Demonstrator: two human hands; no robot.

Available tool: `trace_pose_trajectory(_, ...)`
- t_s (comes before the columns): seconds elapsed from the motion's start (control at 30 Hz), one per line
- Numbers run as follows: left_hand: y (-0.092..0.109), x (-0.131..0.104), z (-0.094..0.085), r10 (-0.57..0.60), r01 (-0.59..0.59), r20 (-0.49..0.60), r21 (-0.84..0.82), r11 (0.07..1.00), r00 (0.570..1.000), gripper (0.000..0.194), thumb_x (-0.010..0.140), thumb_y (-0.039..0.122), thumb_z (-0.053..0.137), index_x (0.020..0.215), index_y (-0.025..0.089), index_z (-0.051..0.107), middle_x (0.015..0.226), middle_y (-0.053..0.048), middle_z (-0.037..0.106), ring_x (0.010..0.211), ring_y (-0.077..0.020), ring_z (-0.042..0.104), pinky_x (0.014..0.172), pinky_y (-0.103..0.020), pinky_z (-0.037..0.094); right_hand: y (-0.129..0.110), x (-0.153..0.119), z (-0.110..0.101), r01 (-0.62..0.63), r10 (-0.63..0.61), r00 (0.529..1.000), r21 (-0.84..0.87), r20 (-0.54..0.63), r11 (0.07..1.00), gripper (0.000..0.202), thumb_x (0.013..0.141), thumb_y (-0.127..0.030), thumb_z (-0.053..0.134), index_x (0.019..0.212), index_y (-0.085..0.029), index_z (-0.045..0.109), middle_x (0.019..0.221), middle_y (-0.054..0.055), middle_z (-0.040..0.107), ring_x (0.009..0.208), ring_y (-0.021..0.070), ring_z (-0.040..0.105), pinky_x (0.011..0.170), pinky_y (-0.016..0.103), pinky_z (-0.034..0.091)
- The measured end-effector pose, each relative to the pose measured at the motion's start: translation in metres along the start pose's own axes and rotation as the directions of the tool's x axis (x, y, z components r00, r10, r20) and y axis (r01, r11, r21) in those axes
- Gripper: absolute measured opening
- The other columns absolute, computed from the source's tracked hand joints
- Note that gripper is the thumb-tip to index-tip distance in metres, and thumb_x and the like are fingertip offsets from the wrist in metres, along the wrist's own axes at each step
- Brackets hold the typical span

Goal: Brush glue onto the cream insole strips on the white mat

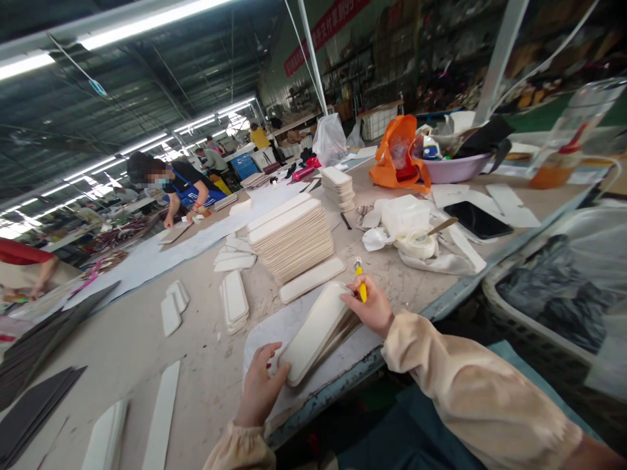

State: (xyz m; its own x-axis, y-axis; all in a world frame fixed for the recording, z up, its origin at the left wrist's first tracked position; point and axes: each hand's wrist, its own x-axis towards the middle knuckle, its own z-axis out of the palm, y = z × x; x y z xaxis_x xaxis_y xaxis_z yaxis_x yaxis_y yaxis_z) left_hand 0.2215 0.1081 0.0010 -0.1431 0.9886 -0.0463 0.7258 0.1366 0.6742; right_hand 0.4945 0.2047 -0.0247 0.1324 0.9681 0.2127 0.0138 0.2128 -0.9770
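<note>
A long white panel (316, 333) with rounded corners lies tilted over several similar pieces near the table's front edge. My right hand (373, 305) pinches its far end between thumb and fingers. Tucked in the same hand is a yellow-handled tool (361, 284) with a metallic tip pointing away; its exact kind is unclear. At the near end, my left hand (262, 388) touches the panel's corner with the thumb, its fingers apart. Just beyond, a single white panel (312, 281) lies flat beside a tall stack of panels (294, 241).
Smaller piles of white pieces (235, 300) sit to the left, with dark sheets (39, 414) farther left. On the right are a tape roll (416, 245), a phone (477, 219), an orange bag (399, 156), a purple basin (453, 168) and a bottle (556, 166). A co-worker (181, 186) works across the table.
</note>
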Motion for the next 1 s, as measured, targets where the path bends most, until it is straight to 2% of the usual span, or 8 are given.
trace_pose_trajectory(0.07,0.014,-0.002,-0.002,0.005,-0.005,-0.007,-0.045,0.999,1.0,0.049,0.067,0.038,0.062,0.111,0.018,0.061,0.114,-0.011,0.062,0.102,-0.0257,0.059,0.084,-0.039,0.048,-0.009,0.002,0.001,-0.013,0.003,0.999,0.241,0.045,0.97,0.041,0.066,-0.038,0.073,0.082,-0.025,0.037,0.07,-0.006,0.055,0.057,0.0112,0.048,0.055,0.024,0.04)
trace_pose_trajectory(0.13,0.029,-0.004,-0.004,0.016,-0.013,0.043,-0.069,0.998,0.999,0.045,0.069,0.039,0.062,0.11,0.018,0.062,0.108,-0.009,0.066,0.096,-0.0244,0.061,0.084,-0.036,0.048,-0.019,0.004,0.0,-0.059,0.01,0.993,0.408,0.122,0.911,0.047,0.064,-0.038,0.076,0.083,-0.026,0.034,0.067,-0.007,0.055,0.057,0.0113,0.048,0.054,0.024,0.039)
trace_pose_trajectory(0.27,0.055,-0.013,0.004,0.015,0.008,0.188,-0.118,0.993,0.982,0.028,0.075,0.039,0.059,0.09,0.017,0.068,0.078,-0.002,0.068,0.075,-0.0201,0.059,0.069,-0.029,0.046,-0.032,0.008,-0.006,-0.08,-0.004,0.987,0.514,0.161,0.854,0.048,0.064,-0.035,0.078,0.083,-0.026,0.035,0.063,-0.008,0.05,0.056,0.0104,0.047,0.054,0.023,0.037)
trace_pose_trajectory(0.37,0.065,-0.025,0.02,-0.025,0.066,0.189,-0.216,0.974,0.982,0.027,0.076,0.04,0.06,0.085,0.016,0.067,0.072,-0.001,0.065,0.071,-0.0183,0.056,0.064,-0.026,0.043,-0.033,0.011,-0.009,-0.022,-0.016,0.997,0.485,0.073,0.874,0.046,0.063,-0.034,0.078,0.08,-0.025,0.037,0.062,-0.009,0.043,0.054,0.0081,0.04,0.051,0.021,0.034)
trace_pose_trajectory(0.47,0.072,-0.04,0.041,-0.085,0.148,0.198,-0.328,0.933,0.976,0.03,0.074,0.043,0.063,0.087,0.015,0.067,0.073,-0.002,0.065,0.071,-0.0183,0.055,0.062,-0.025,0.042,-0.031,0.011,-0.011,0.036,-0.031,0.999,0.363,-0.02,0.931,0.044,0.063,-0.034,0.077,0.077,-0.023,0.037,0.063,-0.009,0.036,0.053,0.0071,0.033,0.049,0.021,0.03)
trace_pose_trajectory(0.63,0.08,-0.058,0.072,-0.21,0.256,0.147,-0.535,0.805,0.967,0.041,0.066,0.046,0.069,0.092,0.014,0.068,0.078,-0.006,0.068,0.07,-0.0205,0.059,0.062,-0.028,0.046,-0.025,0.01,-0.015,0.024,-0.015,0.998,0.156,-0.063,0.987,0.038,0.068,-0.03,0.073,0.08,-0.023,0.038,0.06,-0.009,0.03,0.052,0.0076,0.028,0.047,0.022,0.024)
trace_pose_trajectory(0.87,0.083,-0.064,0.081,-0.272,0.333,0.201,-0.692,0.64,0.941,0.052,0.06,0.045,0.077,0.101,0.015,0.068,0.084,-0.008,0.07,0.08,-0.0238,0.062,0.068,-0.03,0.05,-0.02,0.01,-0.017,0.048,-0.045,0.999,0.154,-0.023,0.987,0.034,0.07,-0.028,0.068,0.081,-0.024,0.036,0.061,-0.009,0.031,0.051,0.008,0.029,0.047,0.022,0.025)
trace_pose_trajectory(1.0,0.083,-0.069,0.087,-0.283,0.388,0.288,-0.822,0.417,0.915,0.053,0.063,0.046,0.076,0.105,0.014,0.067,0.094,-0.01,0.07,0.09,-0.0264,0.063,0.075,-0.032,0.051,-0.017,0.013,-0.017,0.061,-0.057,0.997,0.074,-0.06,0.995,0.033,0.068,-0.028,0.068,0.08,-0.024,0.037,0.061,-0.009,0.032,0.052,0.0088,0.031,0.05,0.023,0.028)
